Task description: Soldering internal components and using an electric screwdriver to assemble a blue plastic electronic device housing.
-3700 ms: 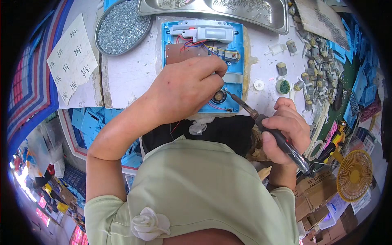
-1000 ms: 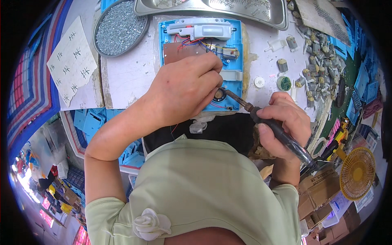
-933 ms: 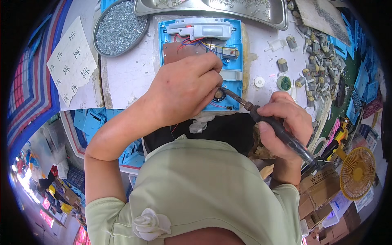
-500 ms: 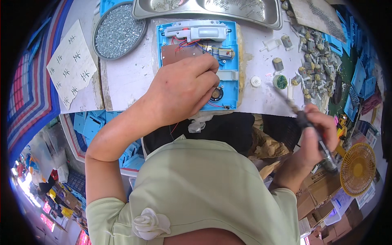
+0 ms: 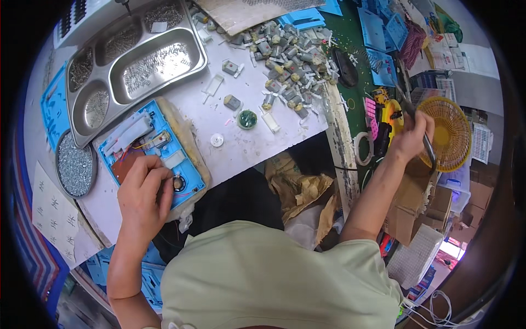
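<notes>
A blue plastic casing (image 5: 189,164) lies tilted on the worktable at left, with a brown circuit board (image 5: 127,163), red and blue wires, a grey-white part and a round black speaker (image 5: 178,183) inside. Over the board's near side, my left hand (image 5: 143,192) has its fingers bent and pinched together; whatever is between the fingertips is hidden. Out past the table's right side, my right hand (image 5: 412,138) is wrapped round a dark, slim soldering iron (image 5: 427,147), whose tip end points away from me.
Small grey motors (image 5: 293,68) are heaped at the back. A steel compartment tray (image 5: 118,77) and a round dish of screws (image 5: 75,167) stand at left. Near the middle sits a green-filled round pot (image 5: 247,119). A yellow basket (image 5: 446,131) is beside my right hand.
The view has swung to the right. My right hand has carried the soldering iron from beside the green pot out past the table's right side. My left hand stays at the blue casing.
</notes>
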`<state>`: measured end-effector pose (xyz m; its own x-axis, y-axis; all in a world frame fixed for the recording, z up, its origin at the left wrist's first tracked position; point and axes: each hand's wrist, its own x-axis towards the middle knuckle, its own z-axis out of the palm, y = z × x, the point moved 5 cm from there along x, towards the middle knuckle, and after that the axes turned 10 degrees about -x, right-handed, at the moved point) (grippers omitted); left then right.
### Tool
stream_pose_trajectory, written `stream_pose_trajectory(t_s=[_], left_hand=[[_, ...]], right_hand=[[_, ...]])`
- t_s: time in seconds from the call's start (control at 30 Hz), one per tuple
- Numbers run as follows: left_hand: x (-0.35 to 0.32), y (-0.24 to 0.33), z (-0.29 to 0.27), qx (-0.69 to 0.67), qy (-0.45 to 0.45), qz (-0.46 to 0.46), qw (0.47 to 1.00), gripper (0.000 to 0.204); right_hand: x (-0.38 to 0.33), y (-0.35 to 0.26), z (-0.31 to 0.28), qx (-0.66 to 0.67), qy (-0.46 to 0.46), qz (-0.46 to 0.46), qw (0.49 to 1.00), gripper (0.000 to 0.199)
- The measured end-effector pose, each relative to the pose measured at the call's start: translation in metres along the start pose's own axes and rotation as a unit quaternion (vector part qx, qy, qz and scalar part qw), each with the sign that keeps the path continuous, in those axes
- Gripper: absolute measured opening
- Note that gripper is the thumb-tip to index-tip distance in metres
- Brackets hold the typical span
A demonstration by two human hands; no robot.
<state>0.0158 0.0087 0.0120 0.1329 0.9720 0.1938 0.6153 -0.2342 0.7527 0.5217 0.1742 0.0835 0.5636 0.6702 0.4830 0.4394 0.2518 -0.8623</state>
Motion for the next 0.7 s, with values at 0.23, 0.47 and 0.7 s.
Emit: stream_pose_trajectory(t_s=[0.23,0.47,0.7], left_hand=[[-0.018,-0.010,-0.030,-0.054,0.079,-0.006,0.995,0.028],[-0.050,-0.023,-0.043,-0.096,0.189,-0.051,0.976,0.024],[-0.046,-0.021,-0.029,-0.088,0.162,-0.018,0.983,0.020]], right_hand=[[0.021,0.079,0.058,0.084,-0.186,0.240,0.949,0.024],[-0.252,-0.088,0.137,-0.046,-0.495,-0.181,0.849,0.024],[-0.330,-0.131,0.186,-0.098,-0.545,-0.365,0.748,0.022]])
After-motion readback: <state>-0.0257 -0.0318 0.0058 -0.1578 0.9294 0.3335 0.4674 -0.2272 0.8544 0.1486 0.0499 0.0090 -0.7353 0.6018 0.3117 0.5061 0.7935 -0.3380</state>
